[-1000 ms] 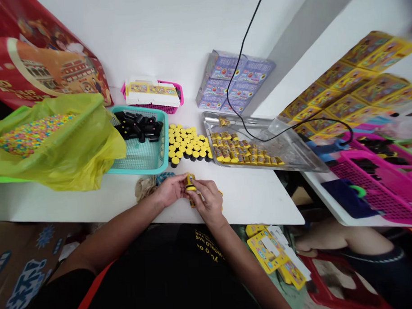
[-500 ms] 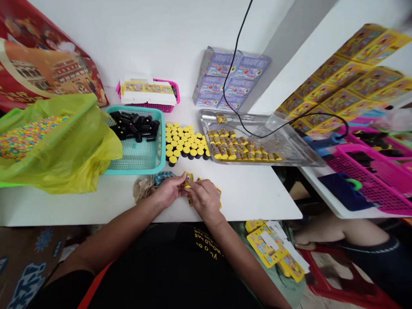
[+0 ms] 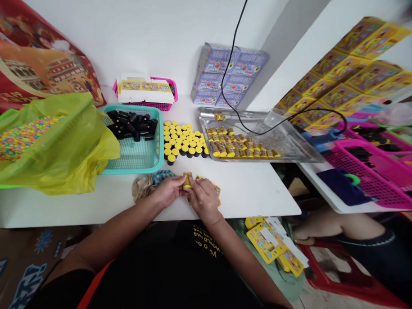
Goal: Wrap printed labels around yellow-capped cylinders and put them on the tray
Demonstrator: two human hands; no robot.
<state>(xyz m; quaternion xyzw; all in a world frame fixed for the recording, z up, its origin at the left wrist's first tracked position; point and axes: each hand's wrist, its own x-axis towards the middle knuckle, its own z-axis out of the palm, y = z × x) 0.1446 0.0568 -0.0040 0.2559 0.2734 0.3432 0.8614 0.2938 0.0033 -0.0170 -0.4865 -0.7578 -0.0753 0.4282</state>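
Between my two hands is a small yellow-labelled canister (image 3: 187,180), held upright above the front of the white table. The fingers of my left hand (image 3: 171,190) close on its left side. My right hand (image 3: 204,197) pinches it from the right. Partly hidden beneath my right hand lie yellow printed labels (image 3: 218,190). Black canisters with yellow lids (image 3: 183,141) stand in a tight group just beyond my hands. To their right a metal tray (image 3: 286,142) holds several yellow-wrapped canisters (image 3: 239,146). A crumpled cloth (image 3: 142,187) lies left of my left hand.
A turquoise basket (image 3: 135,163) with black canisters stands left, beside a yellow bag (image 3: 91,154) of coloured beads. A black cable (image 3: 230,59) hangs over the tray. Purple boxes (image 3: 212,77) stand at the wall. Right are pink baskets (image 3: 369,180) and another person's arm (image 3: 337,226).
The canister has turned a little between my fingers, so a different part of its label faces up. My hands stay in nearly the same place; the view has shifted slightly.
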